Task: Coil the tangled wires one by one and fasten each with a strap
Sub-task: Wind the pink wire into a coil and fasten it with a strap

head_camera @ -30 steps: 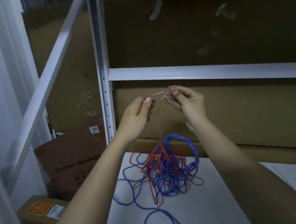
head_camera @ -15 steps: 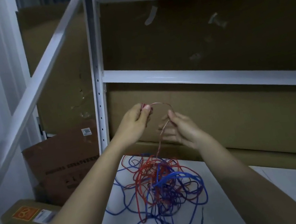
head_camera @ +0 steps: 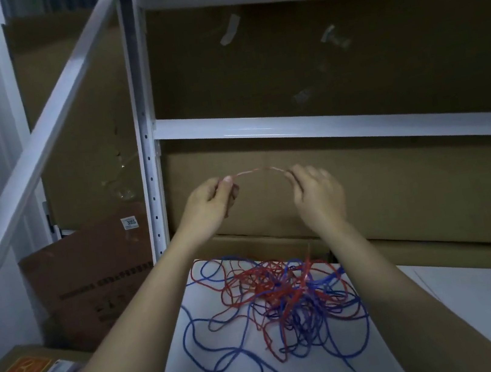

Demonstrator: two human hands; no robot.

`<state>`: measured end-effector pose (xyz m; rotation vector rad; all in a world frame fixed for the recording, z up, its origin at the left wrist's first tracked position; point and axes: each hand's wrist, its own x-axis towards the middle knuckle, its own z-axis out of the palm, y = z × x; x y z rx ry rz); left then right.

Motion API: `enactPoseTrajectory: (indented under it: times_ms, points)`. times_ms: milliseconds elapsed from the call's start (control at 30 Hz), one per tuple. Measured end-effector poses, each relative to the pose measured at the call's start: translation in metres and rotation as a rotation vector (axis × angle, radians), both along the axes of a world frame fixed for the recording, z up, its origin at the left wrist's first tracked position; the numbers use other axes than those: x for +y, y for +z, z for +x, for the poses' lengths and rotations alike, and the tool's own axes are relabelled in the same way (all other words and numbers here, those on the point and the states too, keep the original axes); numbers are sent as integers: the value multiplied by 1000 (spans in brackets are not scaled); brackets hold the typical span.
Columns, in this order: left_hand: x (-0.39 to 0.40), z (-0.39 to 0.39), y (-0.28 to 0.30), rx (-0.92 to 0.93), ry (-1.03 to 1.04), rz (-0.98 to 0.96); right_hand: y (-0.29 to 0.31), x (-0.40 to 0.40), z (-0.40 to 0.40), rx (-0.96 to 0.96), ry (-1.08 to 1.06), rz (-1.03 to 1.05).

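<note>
A tangle of red and blue wires (head_camera: 287,300) lies on the white table (head_camera: 467,312). One red wire (head_camera: 259,170) arcs between my raised hands above the pile. My left hand (head_camera: 209,205) pinches its end between thumb and forefinger. My right hand (head_camera: 318,194), blurred, holds the same wire a hand's width to the right, fingers curled. From the right hand the red wire drops down into the pile. No strap is in view.
A white metal shelf frame (head_camera: 146,137) and crossbar (head_camera: 324,126) stand behind the table, backed by large cardboard sheets. Brown cardboard boxes (head_camera: 93,285) sit on the floor at the left. A diagonal white rail (head_camera: 46,120) crosses the upper left.
My right hand has moved up and to the right, away from the left hand, drawing out a longer span of red wire. The wire pile has settled lower onto the table.
</note>
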<state>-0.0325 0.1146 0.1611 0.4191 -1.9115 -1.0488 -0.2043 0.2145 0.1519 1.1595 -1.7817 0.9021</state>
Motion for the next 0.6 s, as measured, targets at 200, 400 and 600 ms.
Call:
enactPoseTrajectory:
  times_ms: [200,400,600]
  points:
    - [16,9,-14,85,-370,275,-22,-4,10,-528,265,263]
    - [11,13,-22,352,-392,594,-58,10,42,-310,299,322]
    - [3,5,-50,394,-363,593,-87,9,66,58,257,349]
